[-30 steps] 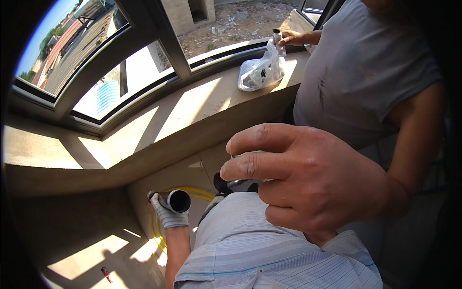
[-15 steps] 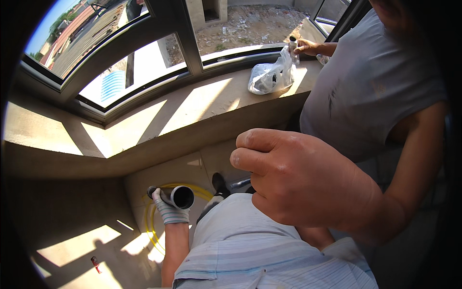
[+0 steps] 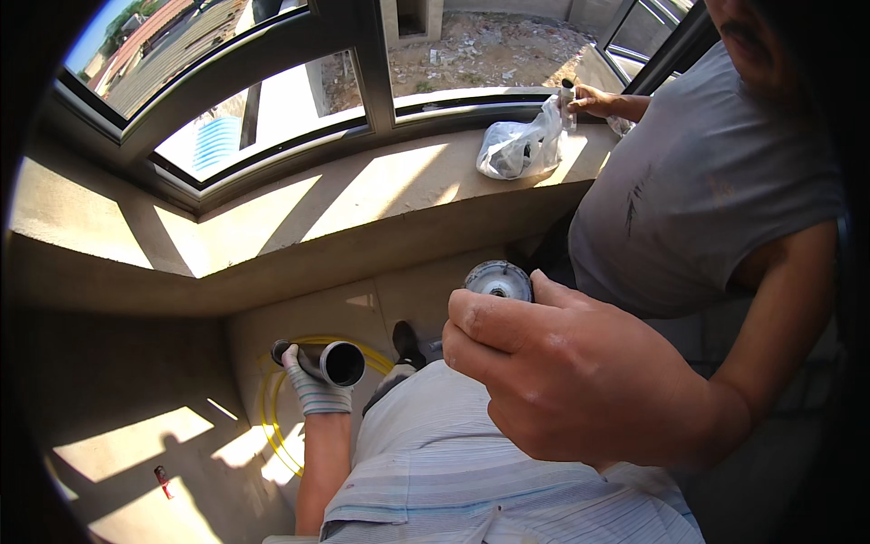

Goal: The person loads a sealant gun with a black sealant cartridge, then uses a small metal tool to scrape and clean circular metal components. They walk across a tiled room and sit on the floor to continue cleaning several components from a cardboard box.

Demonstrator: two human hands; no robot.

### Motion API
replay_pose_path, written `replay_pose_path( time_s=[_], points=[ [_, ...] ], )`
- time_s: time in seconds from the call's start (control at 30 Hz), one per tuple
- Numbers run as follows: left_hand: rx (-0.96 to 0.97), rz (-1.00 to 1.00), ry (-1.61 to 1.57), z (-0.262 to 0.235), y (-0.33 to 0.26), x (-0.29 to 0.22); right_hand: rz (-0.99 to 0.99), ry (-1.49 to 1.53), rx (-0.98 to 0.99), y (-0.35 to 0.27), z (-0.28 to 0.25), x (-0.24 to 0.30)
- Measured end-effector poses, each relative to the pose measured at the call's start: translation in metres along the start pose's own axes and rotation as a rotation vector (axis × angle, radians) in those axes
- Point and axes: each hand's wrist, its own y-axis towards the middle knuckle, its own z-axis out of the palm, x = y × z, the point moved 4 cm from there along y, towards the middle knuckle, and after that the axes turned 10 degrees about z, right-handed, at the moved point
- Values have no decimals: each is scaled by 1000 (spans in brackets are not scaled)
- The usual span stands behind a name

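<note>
My left hand (image 3: 315, 388), in a white glove with coloured stripes, is wrapped round a short black pipe (image 3: 314, 360). The pipe's wide open end faces up toward me. My right hand is hidden behind a co-worker's large bare hand (image 3: 589, 372), which reaches in from the right in front of my shirt. Between that hand's thumb and forefinger shows a round grey disc-shaped part (image 3: 498, 279) with a pale hub in its middle. Whether my right hand touches the disc cannot be seen.
The co-worker (image 3: 689, 172) stands close on the right, other hand at a small tube (image 3: 567, 95) by the window. A white plastic bag (image 3: 517, 150) sits on the sill (image 3: 362, 195). A yellow hose (image 3: 272, 426) lies coiled on the floor, a small red object (image 3: 164, 483) farther left.
The co-worker's near hand has shifted down and its thumb has opened out, bringing the grey disc into view. My left hand still holds the black pipe.
</note>
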Motion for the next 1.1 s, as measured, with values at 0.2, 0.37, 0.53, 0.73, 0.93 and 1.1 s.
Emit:
replay_pose_path(
  time_s=[0.2,0.37,0.53,0.73,0.93,1.1],
  points=[
    [-6,9,-5,-11,13,4,-8,-22,47,2,-1,2],
    [-15,19,-13,-9,12,3,4,-16,103,5,4,-1],
    [-17,2,-29,1,0,-2,-23,-91,221,10,8,-4],
    [13,15,-11,-1,10,-1,-78,-275,313,9,16,-5],
    [38,-2,-3,1,18,4,-127,-539,175,-4,21,-2],
    [46,28,2,3,13,0,-136,-547,51,-17,36,-1]
  ],
)
